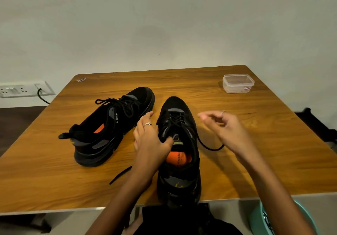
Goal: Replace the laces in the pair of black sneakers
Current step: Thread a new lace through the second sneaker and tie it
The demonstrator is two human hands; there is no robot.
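The near sneaker [179, 143] stands on the table [237, 161] right in front of the person, its long axis running straight away from them, toe to the far side and heel at the near edge. Its lace is undone: one loose end [209, 146] trails off to the right across the table, toward the right hand [226, 127], another end [120, 175] lies out to the left beside the left forearm. The left hand [153, 139] grips the tongue and collar, thumb curled in at the opening, steadying the shoe. The right hand hovers just beside the shoe's right flank with fingers loosely bent and holding nothing I can make out; it is blurred. That hand is nearer the trailing end, so pulling the lace out of the eyelets likely falls to it

The second sneaker [113, 125] lies further left, angled, its lace tied. At the far right corner sits a clear plastic box [238, 83], lid on, apparently empty. A teal bin [302, 216] at lower right holds something dark that is too small to identify
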